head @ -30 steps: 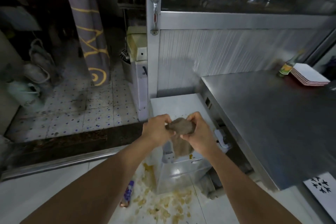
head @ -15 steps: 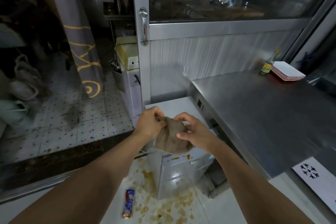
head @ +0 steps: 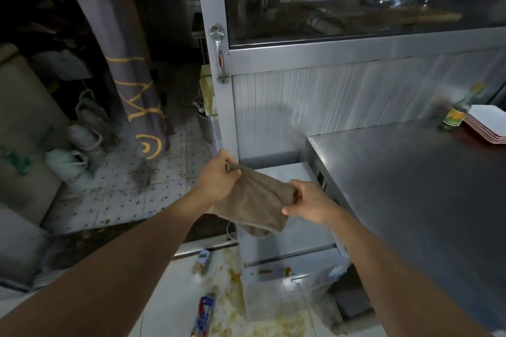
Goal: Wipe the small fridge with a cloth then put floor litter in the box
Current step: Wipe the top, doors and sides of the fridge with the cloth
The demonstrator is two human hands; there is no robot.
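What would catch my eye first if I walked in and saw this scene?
Most striking is the brown cloth stretched between the left hand and the right hand, held above the small fridge. Below, yellowish spill stains the floor by the fridge, with wrappers lying to its left. To the right spreads a steel counter, a bottle and stacked plates at its far corner.

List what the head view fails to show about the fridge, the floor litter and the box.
- Small fridge: the cloth, held by the left hand and right hand, covers part of its top; the steel counter hides its right side.
- Floor litter: the blue wrapper is cut off by the bottom edge, its print blurred.
- Box: no box for the litter can be picked out.
- Bottle: label blurred.
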